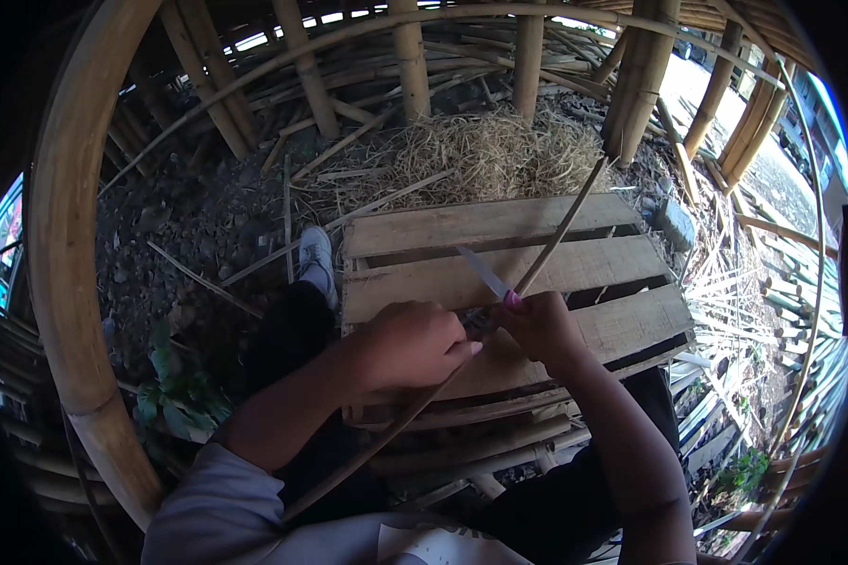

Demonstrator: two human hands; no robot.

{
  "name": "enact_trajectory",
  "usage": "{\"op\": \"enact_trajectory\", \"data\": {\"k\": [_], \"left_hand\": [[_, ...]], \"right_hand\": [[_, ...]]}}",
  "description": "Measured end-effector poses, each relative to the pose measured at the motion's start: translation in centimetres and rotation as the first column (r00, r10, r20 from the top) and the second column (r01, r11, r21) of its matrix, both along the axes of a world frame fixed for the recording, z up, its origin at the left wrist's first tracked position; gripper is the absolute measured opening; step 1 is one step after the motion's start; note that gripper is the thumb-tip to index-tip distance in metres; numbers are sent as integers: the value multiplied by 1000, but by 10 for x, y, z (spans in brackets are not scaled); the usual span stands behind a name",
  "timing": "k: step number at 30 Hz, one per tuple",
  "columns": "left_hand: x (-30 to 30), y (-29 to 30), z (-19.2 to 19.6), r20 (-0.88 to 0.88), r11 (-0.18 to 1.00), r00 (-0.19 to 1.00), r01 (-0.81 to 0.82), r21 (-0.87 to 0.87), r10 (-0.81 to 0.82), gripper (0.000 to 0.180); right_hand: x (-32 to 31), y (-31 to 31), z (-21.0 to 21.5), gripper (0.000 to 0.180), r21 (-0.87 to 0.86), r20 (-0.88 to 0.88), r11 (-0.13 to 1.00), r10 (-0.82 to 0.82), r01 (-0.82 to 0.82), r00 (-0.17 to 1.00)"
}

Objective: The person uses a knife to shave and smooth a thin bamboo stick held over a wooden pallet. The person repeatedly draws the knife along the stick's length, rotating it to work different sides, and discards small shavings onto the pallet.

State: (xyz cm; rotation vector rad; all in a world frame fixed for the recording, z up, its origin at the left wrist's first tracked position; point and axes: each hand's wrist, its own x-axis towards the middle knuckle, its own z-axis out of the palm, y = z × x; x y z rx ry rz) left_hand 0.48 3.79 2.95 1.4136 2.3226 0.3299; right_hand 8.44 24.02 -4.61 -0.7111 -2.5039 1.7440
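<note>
A long thin bamboo strip (563, 226) runs slantwise from my lap, past both hands, to beyond the far edge of a slatted wooden table (405, 273). Closed around the strip near its middle is my left hand (415, 344). My right hand (545, 330) grips a knife (485, 273) by its pink handle, with the pale blade pointing away and to the left. The knife crosses close to the strip just beyond my left hand; whether the blade touches it I cannot tell. My fingers partly hide the handle.
Dry shavings (499, 155) lie heaped behind the table. A thick bamboo pole (66, 254) rises at the left, and bamboo posts (413, 61) stand along the back. Split bamboo pieces (782, 377) cover the ground at right. My shoe (317, 250) rests left of the table.
</note>
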Motion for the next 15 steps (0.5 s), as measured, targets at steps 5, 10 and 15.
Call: {"op": "enact_trajectory", "data": {"k": [5,10,15], "left_hand": [[-94,-19,29,23,759,816,-527,-384,578,51],[-227,-104,-98,-319,445,660,-717,-536,680,21],[-278,-184,-207,-513,388,714,-694,-606,477,34]], "right_hand": [[-4,17,-15,32,148,-61,988,-36,45,997],[-17,8,-28,35,189,-168,982,12,20,986],[-26,5,-41,36,164,-216,986,75,-39,973]]}}
